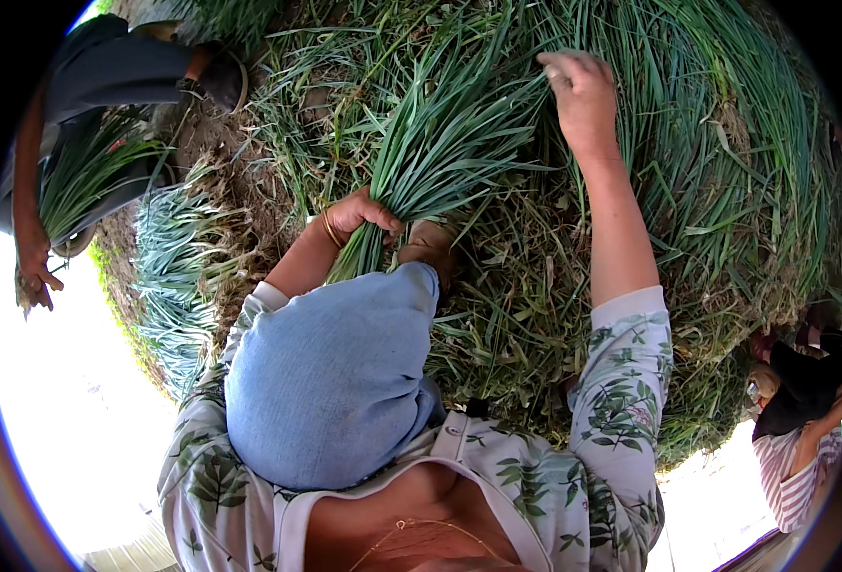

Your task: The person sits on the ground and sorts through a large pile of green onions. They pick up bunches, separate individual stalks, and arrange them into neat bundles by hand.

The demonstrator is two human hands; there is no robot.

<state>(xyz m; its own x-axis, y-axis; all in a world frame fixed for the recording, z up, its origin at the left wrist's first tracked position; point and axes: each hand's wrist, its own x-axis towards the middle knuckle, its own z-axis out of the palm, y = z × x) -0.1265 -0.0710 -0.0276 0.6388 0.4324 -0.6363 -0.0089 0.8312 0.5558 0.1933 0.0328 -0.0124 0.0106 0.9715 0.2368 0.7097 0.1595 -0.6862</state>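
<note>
My left hand (363,214) grips a thick bunch of long-leaved green allium stalks (442,150) near its lower end, just beyond my denim-covered knee. Its leaves fan out up and to the right, and the lower tip is partly hidden behind the knee. Out to the right, my right hand (582,96) hangs over the leaf tips with bent fingers. Whether a leaf is pinched between them is unclear. Beneath that hand spreads a large heap of the same long green leaves (678,143).
Trimmed plants (178,286) with rooty ends lie in a row at left. Loose leaf litter (521,307) covers the ground around my foot (431,247). Another person's hand (33,261) is at far left, beside more stalks (95,171). A person in a striped top (792,465) sits at right.
</note>
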